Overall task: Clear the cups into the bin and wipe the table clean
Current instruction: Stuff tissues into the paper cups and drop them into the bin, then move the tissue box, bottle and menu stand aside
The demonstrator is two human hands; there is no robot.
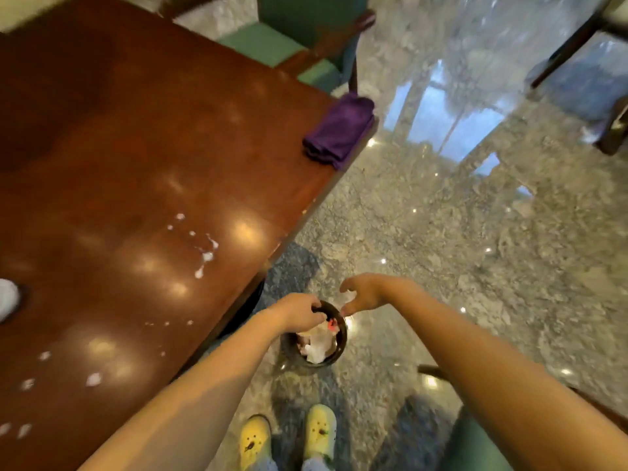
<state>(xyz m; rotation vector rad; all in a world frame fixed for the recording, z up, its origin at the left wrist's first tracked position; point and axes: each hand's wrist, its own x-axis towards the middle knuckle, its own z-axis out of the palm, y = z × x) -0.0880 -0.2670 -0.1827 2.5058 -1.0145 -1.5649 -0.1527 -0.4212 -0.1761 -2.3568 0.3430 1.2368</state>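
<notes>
A small dark round bin stands on the floor by the table's corner, with crumpled white cups inside it. My left hand hovers over the bin's near rim with its fingers curled downward; a white cup lies right under them, and I cannot tell whether they hold it. Just right of the bin, my right hand is held above it with thumb and fingers apart and nothing in it. White spill drops dot the brown wooden table. A folded purple cloth lies on the table's right edge.
A white object, cut off by the frame, sits on the table at the far left. A green chair stands at the table's far end, another green chair at my right. My yellow shoes stand on the glossy stone floor.
</notes>
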